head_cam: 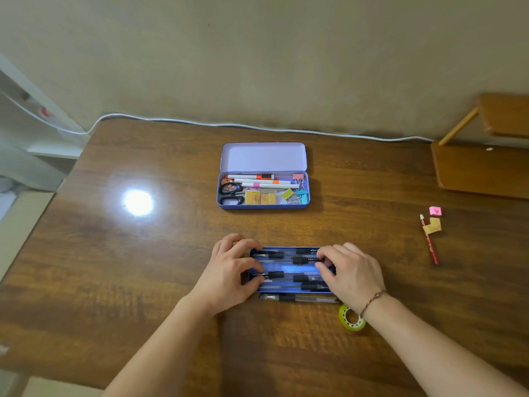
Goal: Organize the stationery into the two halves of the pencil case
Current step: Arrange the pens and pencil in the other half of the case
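Both hands, left hand [229, 270] and right hand [350, 272], pinch pens with curled fingers in the tray [289, 267], whose long axis follows the desk's [143, 282] near edge.

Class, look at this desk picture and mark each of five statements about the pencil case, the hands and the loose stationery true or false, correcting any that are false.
1. Both hands rest on the blue tray of pens. True: the left hand is at one end, the right hand at the other.
2. The purple tin is closed. False: its lid stands open.
3. Scissors lie inside the tin. True.
4. The roll of tape sits in the tin. False: it lies on the table by the right wrist.
5. The red pencil lies on the table, apart from both cases. True.
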